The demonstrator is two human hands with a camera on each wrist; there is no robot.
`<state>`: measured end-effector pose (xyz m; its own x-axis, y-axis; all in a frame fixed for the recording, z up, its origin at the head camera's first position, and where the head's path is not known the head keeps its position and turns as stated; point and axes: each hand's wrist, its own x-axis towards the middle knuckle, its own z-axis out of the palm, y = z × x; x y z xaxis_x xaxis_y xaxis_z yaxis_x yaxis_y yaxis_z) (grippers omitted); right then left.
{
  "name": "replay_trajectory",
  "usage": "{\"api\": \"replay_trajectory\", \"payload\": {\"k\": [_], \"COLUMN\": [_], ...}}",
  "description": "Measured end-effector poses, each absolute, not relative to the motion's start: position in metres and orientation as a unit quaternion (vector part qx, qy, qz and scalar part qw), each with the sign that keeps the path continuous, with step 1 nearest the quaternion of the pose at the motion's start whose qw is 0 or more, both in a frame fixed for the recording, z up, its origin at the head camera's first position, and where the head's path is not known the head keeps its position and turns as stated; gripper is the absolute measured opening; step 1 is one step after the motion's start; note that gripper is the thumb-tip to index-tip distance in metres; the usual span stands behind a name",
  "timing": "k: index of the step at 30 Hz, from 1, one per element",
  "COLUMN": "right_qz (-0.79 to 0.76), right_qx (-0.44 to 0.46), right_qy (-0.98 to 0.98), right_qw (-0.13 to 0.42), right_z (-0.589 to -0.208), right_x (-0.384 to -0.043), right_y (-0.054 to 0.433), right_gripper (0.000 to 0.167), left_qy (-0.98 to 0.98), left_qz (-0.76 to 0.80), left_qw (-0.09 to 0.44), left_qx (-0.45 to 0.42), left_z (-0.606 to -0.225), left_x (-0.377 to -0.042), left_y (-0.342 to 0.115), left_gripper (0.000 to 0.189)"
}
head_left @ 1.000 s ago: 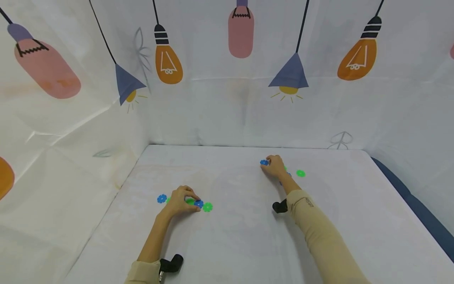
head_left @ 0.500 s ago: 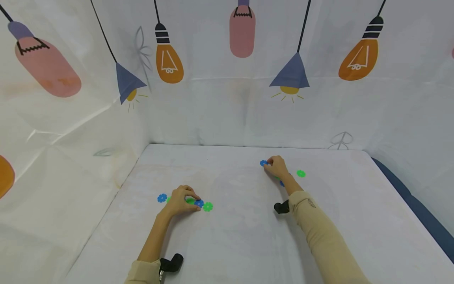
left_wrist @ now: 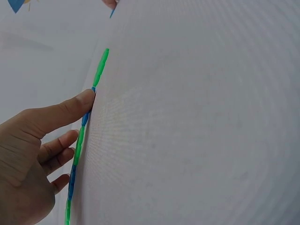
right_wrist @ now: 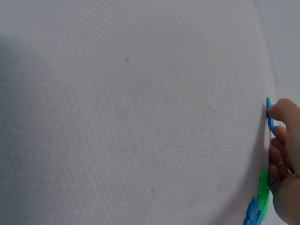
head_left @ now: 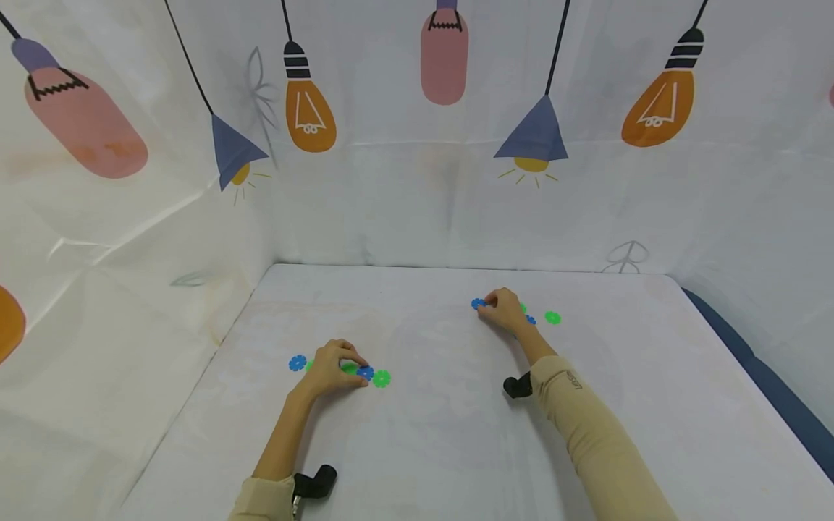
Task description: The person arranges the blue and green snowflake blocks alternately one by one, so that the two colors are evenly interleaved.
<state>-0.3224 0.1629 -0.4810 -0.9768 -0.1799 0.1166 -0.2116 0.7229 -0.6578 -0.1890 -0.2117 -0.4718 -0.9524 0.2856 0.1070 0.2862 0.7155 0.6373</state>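
Flower-shaped plastic discs in blue and green lie joined in an alternating row on the white table. My left hand (head_left: 329, 367) covers part of that row. Its thumb and index finger pinch a blue disc (head_left: 366, 373) near the row's right end, beside the end green disc (head_left: 381, 378). At the other end is a blue disc (head_left: 297, 362). Farther back on the right, my right hand (head_left: 504, 310) pinches a single blue disc (right_wrist: 269, 119) between thumb and fingertips. It stands apart from the row, close to the tabletop.
Loose discs lie around my right hand: a green disc (head_left: 552, 318) to its right, with another green disc (right_wrist: 263, 187) and a blue disc (right_wrist: 252, 213) under the wrist. The white table (head_left: 430, 434) meets a lamp-printed sheet (head_left: 404, 195) at the back and left.
My right hand has shifted slightly left and nearer with its blue disc. The left hand has kept its place on the row.
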Motion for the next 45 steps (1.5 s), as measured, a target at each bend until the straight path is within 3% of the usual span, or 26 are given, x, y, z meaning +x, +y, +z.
{"api": "replay_trajectory", "payload": {"k": [16, 45], "right_qz": [0.359, 0.36], "right_qx": [0.106, 0.105], "right_qy": [-0.927, -0.927], "right_qw": [0.023, 0.019], "right_z": [-0.479, -0.48], "right_x": [-0.321, -0.32], "right_y": [0.161, 0.162], "right_gripper": [0.031, 0.031], "left_qy": [-0.924, -0.923], "left_qz": [-0.342, -0.321], "left_qw": [0.0, -0.001], "left_qx": [-0.174, -0.211], "left_z": [-0.479, -0.476], "left_x": [-0.195, -0.194], "left_y": [-0.204, -0.19], "left_gripper": [0.036, 0.028]}}
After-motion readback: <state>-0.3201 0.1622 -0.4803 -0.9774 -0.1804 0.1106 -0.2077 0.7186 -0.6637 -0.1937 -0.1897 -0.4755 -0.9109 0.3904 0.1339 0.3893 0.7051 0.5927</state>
